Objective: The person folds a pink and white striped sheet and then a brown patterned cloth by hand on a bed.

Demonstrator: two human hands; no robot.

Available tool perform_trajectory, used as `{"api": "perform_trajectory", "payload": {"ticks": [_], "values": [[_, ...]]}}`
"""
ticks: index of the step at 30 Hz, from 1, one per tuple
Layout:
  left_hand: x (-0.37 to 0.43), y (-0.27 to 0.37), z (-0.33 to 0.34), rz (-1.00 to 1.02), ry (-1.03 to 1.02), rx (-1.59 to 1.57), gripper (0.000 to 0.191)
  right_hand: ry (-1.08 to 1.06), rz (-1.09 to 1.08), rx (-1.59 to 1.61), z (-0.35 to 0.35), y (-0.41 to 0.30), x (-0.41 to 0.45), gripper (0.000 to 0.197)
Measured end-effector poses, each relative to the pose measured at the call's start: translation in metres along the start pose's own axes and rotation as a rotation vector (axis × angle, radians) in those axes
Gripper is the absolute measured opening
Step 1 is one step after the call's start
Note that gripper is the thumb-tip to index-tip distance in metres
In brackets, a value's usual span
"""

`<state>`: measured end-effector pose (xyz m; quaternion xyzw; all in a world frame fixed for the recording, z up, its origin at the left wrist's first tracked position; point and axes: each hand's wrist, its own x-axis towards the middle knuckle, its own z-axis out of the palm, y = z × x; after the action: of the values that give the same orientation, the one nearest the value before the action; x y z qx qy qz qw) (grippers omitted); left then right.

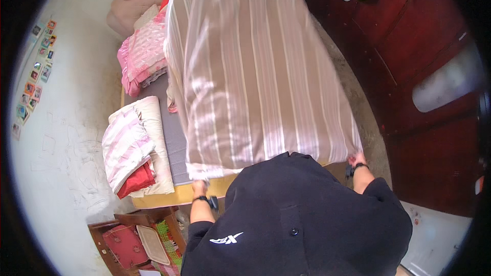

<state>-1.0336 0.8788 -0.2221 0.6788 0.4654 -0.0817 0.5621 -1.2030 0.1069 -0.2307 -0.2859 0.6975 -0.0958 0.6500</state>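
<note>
A large brown cloth with pale stripes point(264, 76), perhaps a sheet or quilt cover, stretches out in front of me over part of the bed. My left hand point(200, 188) grips its near left corner, just above the edge of the yellow-sided mattress point(153, 200). At the near right corner, my right hand point(357, 158) grips the cloth out over the floor. Both wrists wear dark bands with a small device. The cloth is spread between the hands, and its far end runs out of the top of the view.
Folded bedding point(128, 147) with a red cloth point(137, 179) lies on the bed's left side. Beyond it are pink pillows point(144, 48). A dark red wardrobe point(402, 65) stands at right. An open wooden drawer or cabinet point(147, 214) holding a red cushion point(124, 245) sits at lower left.
</note>
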Motion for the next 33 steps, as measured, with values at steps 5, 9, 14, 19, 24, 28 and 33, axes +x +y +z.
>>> {"api": "perform_trajectory", "payload": {"ticks": [5, 9, 14, 19, 24, 28, 33], "values": [[-0.074, -0.042, -0.062, 0.056, 0.219, 0.580, 0.044, 0.111, -0.144, -0.237, -0.091, 0.007, 0.019, 0.023], [-0.104, -0.003, -0.086, 0.199, 0.316, 0.998, 0.043, -0.006, -0.206, -0.581, -0.065, -0.051, -0.029, 0.018], [-0.104, 0.003, -0.134, 0.202, 0.344, 0.892, 0.045, 0.035, -0.282, -0.615, -0.098, -0.149, -0.052, 0.016], [-0.147, -0.042, -0.155, 0.037, 0.459, 0.799, 0.049, 0.205, -0.304, -0.653, -0.135, -0.150, -0.017, 0.014], [-0.166, -0.059, -0.163, -0.061, 0.376, 0.696, 0.052, 0.255, -0.360, -0.643, -0.149, -0.150, -0.014, 0.014], [-0.146, -0.071, -0.167, -0.054, 0.430, 0.570, 0.048, 0.322, -0.356, -0.693, -0.162, -0.135, -0.001, 0.012], [-0.140, -0.139, -0.124, -0.113, 0.358, 0.472, 0.029, 0.072, -0.100, -0.855, -0.267, -0.058, -0.055, 0.027]]}}
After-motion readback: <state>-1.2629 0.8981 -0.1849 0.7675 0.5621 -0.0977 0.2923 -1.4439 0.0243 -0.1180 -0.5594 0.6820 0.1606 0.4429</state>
